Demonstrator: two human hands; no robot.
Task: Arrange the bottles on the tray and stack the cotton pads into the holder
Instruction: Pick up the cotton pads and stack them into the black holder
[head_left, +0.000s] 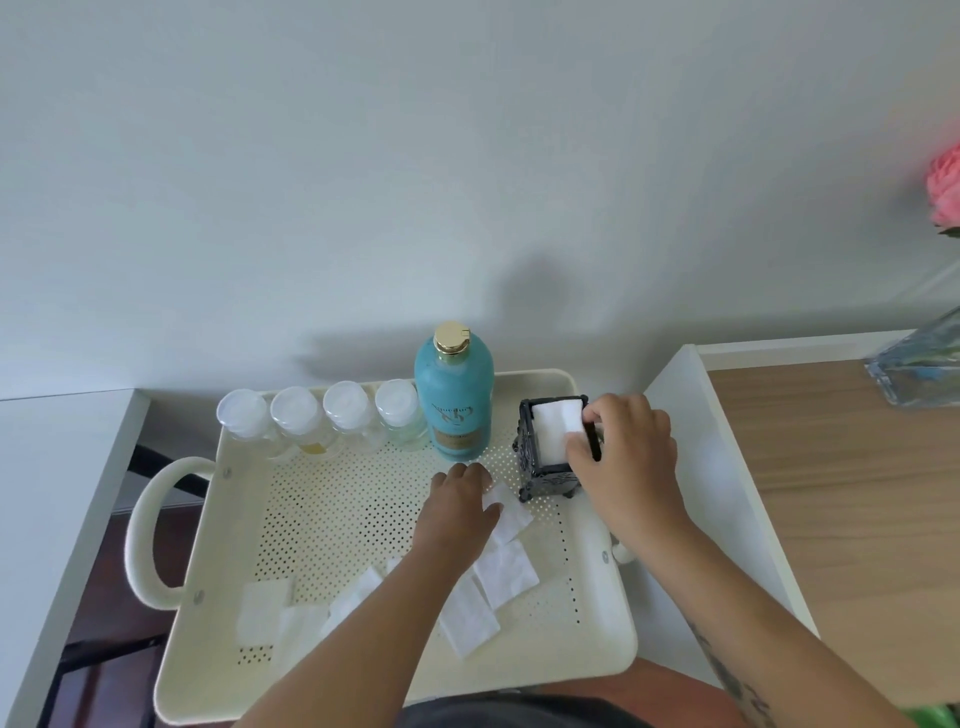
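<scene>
A cream perforated tray (218, 545) holds several small clear bottles with white caps (322, 415) in a row along its far edge, beside a tall turquoise bottle with a gold cap (454, 400). A black ornate holder (550, 452) stands at the far right with white cotton pads inside. My right hand (628, 457) pinches a cotton pad (558, 423) at the holder's top. My left hand (460, 506) rests palm down on a loose pad (511, 514) near the holder's foot. Several more pads (467, 616) lie scattered on the tray's near half.
The tray sits across a gap between a white surface (52, 493) on the left and a white-edged wooden tabletop (857, 493) on the right. A glass vase (919, 369) with a pink flower (945, 192) stands far right. A plain wall rises behind.
</scene>
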